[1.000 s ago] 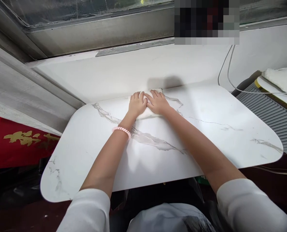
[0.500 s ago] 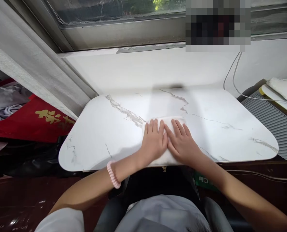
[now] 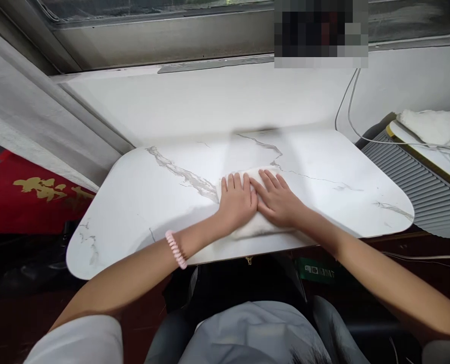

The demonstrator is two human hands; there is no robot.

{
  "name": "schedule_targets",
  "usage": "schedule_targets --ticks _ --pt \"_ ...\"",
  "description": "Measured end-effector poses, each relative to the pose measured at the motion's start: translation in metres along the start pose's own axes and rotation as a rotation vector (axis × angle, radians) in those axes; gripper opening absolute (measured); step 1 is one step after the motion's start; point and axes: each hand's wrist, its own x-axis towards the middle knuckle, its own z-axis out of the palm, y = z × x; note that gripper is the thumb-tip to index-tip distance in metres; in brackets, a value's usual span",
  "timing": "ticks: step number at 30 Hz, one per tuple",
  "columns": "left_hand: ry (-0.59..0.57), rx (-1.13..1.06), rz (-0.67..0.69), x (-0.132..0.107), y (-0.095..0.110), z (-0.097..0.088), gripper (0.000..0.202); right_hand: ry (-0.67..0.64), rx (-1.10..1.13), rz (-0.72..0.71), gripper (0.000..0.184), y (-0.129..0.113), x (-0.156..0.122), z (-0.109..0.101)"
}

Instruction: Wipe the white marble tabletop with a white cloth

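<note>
A folded white cloth [image 3: 261, 226] lies on the white marble-patterned table [image 3: 179, 212], a little in from its front edge. My left hand [image 3: 237, 205] rests flat on the left part of the cloth, fingers stretched forward, with a pink coil band [image 3: 176, 249] around the wrist. Beside it, my right hand [image 3: 280, 201] presses flat on the cloth's right part, its fingers somewhat spread. The two hands touch or overlap near the thumbs. Much of the cloth is hidden beneath them.
A white wall [image 3: 217, 101] and window frame [image 3: 164, 45] stand behind the table. Thin cables [image 3: 348, 96] hang at the right, near a grey ribbed panel [image 3: 410, 187] and another white cloth [image 3: 437, 126]. A red fabric with gold characters [image 3: 39, 189] is at the left.
Both hands and the cloth have slid slightly forward, away from the table's front edge. The hands stay flat on the cloth. My view has shifted a little.
</note>
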Motion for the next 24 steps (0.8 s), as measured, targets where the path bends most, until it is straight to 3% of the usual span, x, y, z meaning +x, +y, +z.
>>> schedule_targets --ticks 8,13,19,24 --pt "0.094 -0.086 -0.010 0.129 -0.018 0.013 0.047 0.021 0.128 0.144 0.059 0.074 0.102 -0.005" --pt "0.134 -0.110 -0.032 0.185 -0.023 0.021 0.045 0.045 0.157 0.178 0.057 0.108 0.146 -0.006" --pt "0.206 -0.139 -0.080 0.204 -0.021 0.025 0.042 0.081 0.132 0.230 0.058 0.117 0.161 -0.011" --pt "0.167 -0.139 -0.052 0.183 -0.011 0.023 0.047 0.016 0.111 0.221 0.059 0.108 0.137 -0.012"
